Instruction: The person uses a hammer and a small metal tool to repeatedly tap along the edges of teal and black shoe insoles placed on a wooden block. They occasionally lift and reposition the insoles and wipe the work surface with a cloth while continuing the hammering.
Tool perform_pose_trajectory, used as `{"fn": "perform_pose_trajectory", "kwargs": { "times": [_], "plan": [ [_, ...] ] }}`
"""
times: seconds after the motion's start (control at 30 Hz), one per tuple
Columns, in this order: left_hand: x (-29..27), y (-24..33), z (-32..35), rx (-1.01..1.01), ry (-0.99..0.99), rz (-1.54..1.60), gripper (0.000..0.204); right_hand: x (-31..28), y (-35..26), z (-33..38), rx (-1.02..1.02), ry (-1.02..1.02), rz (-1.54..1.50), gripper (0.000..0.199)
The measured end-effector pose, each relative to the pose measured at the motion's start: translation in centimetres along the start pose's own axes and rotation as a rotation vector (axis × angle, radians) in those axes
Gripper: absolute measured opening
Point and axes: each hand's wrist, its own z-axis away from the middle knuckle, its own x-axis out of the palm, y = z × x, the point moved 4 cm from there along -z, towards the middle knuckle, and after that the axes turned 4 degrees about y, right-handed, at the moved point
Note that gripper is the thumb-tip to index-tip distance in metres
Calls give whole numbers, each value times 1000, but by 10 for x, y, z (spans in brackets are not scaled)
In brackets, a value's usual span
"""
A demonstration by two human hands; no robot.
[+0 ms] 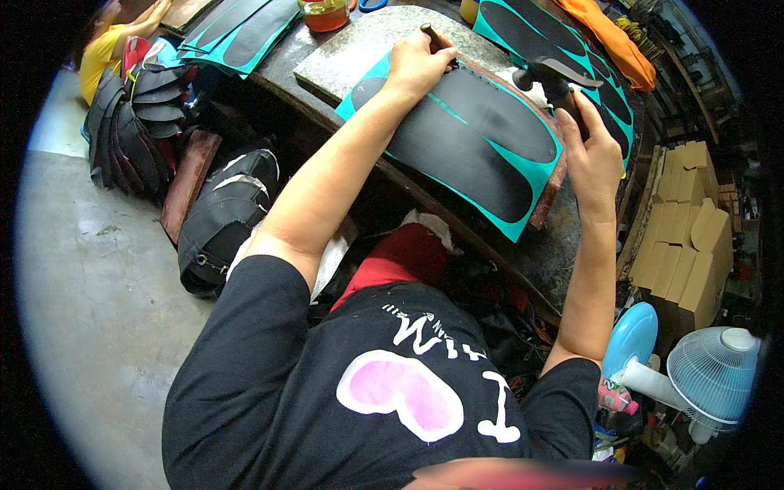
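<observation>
While your left hand (418, 64) presses a dark metal punch (435, 38) upright onto the teal sheet with black insole shapes (469, 139), your right hand (594, 155) grips the handle of a black-headed hammer (555, 77), raised just right of that sheet. Below the sheet lies a grey stone slab (359, 45); cardboard boxes (682, 237) stack well right of it.

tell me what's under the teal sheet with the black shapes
The teal sheet lies on a reddish-brown board, which shows along its right edge. Beyond it is a grey stone slab. The left hand presses the sheet's far end; the rest underneath is covered.
</observation>
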Motion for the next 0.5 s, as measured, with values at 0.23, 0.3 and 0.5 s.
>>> {"fn": "perform_pose_trajectory", "kwargs": {
  "times": [0.23, 0.3, 0.5],
  "plan": [
    [2, 10, -4, 185, -12, -356, 19, -28, -47, -26, -236, 185, -281, 35],
    [7, 22, 2, 332, -34, -477, 18, -24, -55, -27, -291, 292, -368, 33],
    [16, 33, 12, 474, 81, -477, 8, 19, -22, -16, -11, 36, 212, 36]
  ]
}}
